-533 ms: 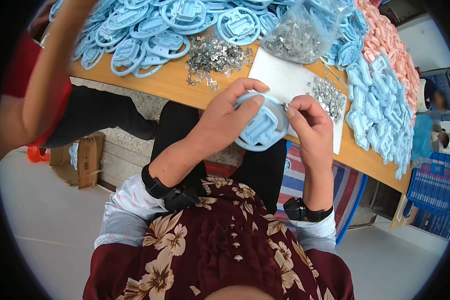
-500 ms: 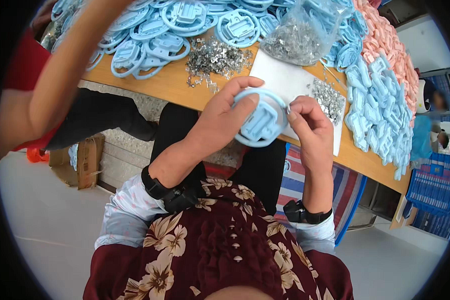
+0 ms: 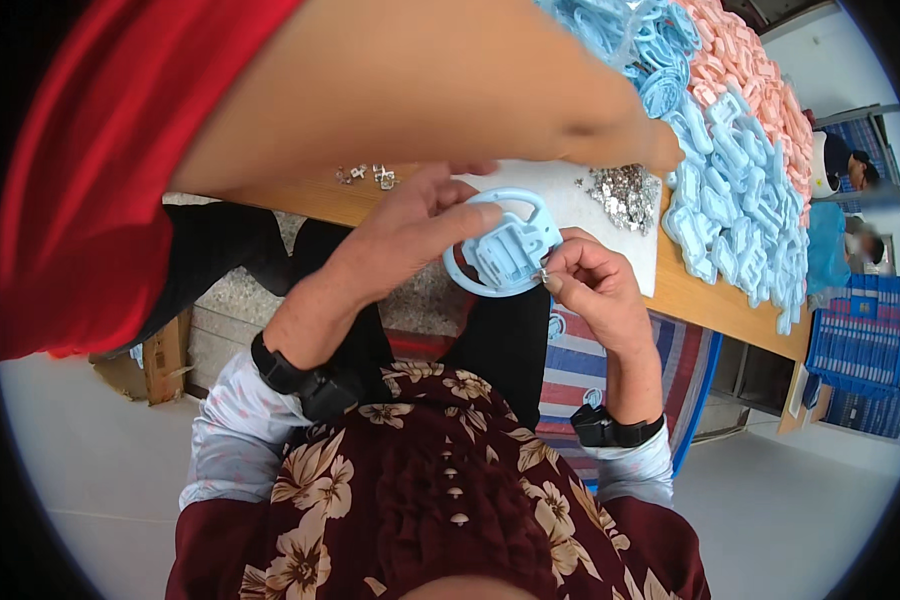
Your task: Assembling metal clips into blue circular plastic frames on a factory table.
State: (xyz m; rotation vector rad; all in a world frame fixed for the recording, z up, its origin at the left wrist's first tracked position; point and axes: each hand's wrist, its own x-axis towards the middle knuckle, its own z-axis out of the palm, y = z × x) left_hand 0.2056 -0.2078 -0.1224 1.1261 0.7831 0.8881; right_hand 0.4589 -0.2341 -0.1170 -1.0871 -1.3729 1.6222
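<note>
My left hand grips a round light-blue plastic frame by its left rim, thumb on top. The frame has a ring with a moulded slotted holder inside it. In my right hand a small silver metal clip is pinched between thumb and fingertips, at the frame's lower right edge. Whether the clip touches the holder is too small to tell. Beyond the frame, a heap of small silver metal pieces lies on a white board.
Another person's bare arm reaches across the table from the left, hiding much of it. Light-blue plastic pieces and pink pieces are heaped at right. A striped bag sits below the table edge; a cardboard box stands on the floor.
The other person's arm has swung rightward over the table, covering the ring heap. The frame has tilted and shifted slightly left. My right hand has lowered, bringing the clip to the frame's lower right.
</note>
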